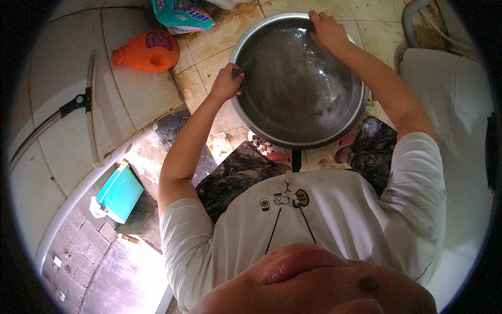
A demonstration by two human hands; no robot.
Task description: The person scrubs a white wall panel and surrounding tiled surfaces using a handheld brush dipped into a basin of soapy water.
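Note:
A large round metal basin (300,86) with a shiny rim lies before me, its dark inside showing bright reflections. My left hand (228,82) grips the basin's left rim, with something small and dark at its fingers that I cannot make out. At the top right of the rim, my right hand (328,31) has its fingers curled over the edge. Below the basin's near edge a short black strip or handle (296,160) shows; whether it belongs to the basin, I cannot tell.
An orange jug (147,51) and a teal detergent bag (184,15) are at the upper left. A squeegee (88,104) leans along the tiled wall. A turquoise bin (120,192) stands lower left. On the right are a white appliance (431,86) and a grey hose (410,23).

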